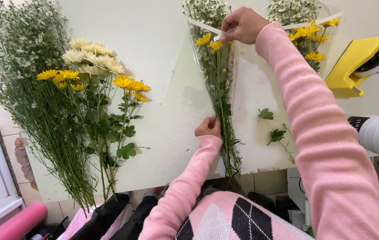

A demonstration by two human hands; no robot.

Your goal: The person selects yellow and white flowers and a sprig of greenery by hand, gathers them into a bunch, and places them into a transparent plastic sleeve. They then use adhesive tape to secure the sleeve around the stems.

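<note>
Two clear sleeves [198,80] of yellow flowers, left hand [208,127] clenched around one bouquet's stems [228,133], right hand [242,23] pinching a tape strip [202,26], one yellow dispenser [353,66] nearby.

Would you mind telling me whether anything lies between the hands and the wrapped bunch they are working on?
Nothing visible does. The right hand already pinches the clear sleeve's top edge, and the left hand rests against the stems of the wrapped bunch. The loose flowers lie apart, to the left.
</note>
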